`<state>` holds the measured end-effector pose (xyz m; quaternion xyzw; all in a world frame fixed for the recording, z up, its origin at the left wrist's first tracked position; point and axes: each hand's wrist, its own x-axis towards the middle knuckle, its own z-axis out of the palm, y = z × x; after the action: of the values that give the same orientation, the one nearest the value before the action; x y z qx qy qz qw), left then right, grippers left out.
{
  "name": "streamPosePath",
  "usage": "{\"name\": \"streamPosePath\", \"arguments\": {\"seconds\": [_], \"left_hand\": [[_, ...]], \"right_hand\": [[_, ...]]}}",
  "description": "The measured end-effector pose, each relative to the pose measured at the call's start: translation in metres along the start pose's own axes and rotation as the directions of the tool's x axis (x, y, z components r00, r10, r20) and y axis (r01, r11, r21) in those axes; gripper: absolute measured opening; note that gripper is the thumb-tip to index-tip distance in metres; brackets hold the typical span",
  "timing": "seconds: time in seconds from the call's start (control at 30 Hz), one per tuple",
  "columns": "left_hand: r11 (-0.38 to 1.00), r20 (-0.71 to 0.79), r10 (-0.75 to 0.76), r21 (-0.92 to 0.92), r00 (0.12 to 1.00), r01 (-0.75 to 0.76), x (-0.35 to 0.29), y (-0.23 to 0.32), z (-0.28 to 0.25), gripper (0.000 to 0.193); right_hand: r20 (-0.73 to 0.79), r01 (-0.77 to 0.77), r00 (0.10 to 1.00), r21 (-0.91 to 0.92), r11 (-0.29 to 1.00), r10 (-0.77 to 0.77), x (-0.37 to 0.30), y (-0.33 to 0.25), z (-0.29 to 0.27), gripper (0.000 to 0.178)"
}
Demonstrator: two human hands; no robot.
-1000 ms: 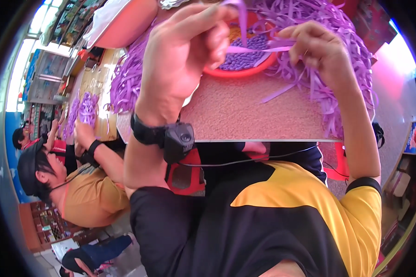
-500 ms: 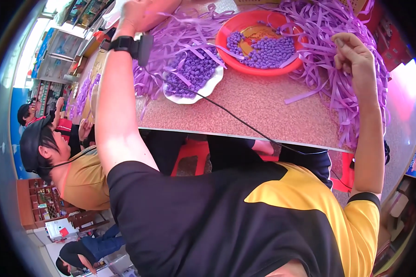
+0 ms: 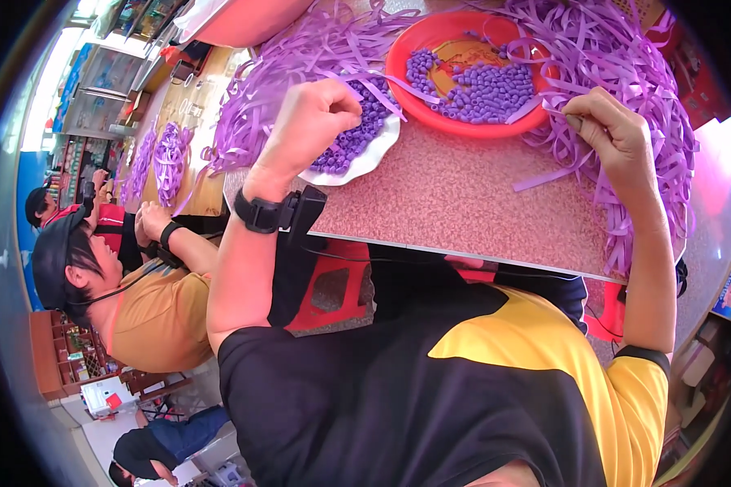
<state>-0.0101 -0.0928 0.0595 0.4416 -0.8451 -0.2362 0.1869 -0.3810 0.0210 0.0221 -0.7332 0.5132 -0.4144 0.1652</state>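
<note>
My left hand [image 3: 307,120] is closed in a pinch over the near-left part of a white scalloped dish [image 3: 374,158] of purple beads [image 3: 351,138]. What its fingertips hold, if anything, is hidden. To the right, my right hand [image 3: 617,134] is also pinched, in front of a heap of purple ribbon strips [image 3: 601,49]. A strip runs close to its fingertips, but I cannot tell whether they grip it. Between the hands and farther back sits a red-orange round tray [image 3: 463,128] holding more purple beads.
A second heap of purple strips [image 3: 260,105] lies left of the dish. The speckled pink table [image 3: 463,195] ends near my body. Behind my left hand is a large pink basin [image 3: 252,20]. A co-worker in a cap [image 3: 138,316] sits at my left, beside bundled strips [image 3: 170,162].
My left hand has come back from the pink basin toward me and over the dish. My right hand has shifted slightly left. The co-worker's hands have come together.
</note>
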Motion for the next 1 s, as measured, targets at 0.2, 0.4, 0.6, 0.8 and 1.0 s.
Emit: {"name": "streamPosePath", "arguments": {"seconds": [0.2,0.4,0.6,0.8,1.0], "left_hand": [[0.987,-0.093,0.135,0.105,0.987,-0.125,0.023,0.004,0.034,0.018],[0.867,-0.035,0.268,0.444,0.963,-0.225,0.063,0.033,0.080,0.030],[0.898,-0.115,0.267,0.389,0.957,-0.203,0.072,0.034,0.096,0.012],[0.969,-0.156,0.224,0.140,0.962,-0.203,0.067,0.053,0.089,0.010],[0.582,0.007,-0.066,-0.812,0.998,0.044,0.035,0.094,0.094,0.014]], "right_hand": [[-0.002,0.067,0.998,-0.013,0.998,-0.067,-0.001,-0.004,0.006,0.015],[-0.021,0.080,0.997,-0.018,0.997,-0.080,-0.001,-0.001,0.012,0.015],[-0.046,0.097,0.994,-0.052,0.994,-0.099,-0.003,-0.004,0.008,0.016],[-0.058,0.123,0.990,-0.089,0.988,-0.128,-0.004,-0.005,0.007,0.015],[-0.106,0.058,0.993,0.044,0.997,-0.053,-0.003,-0.008,0.011,0.019]]}}
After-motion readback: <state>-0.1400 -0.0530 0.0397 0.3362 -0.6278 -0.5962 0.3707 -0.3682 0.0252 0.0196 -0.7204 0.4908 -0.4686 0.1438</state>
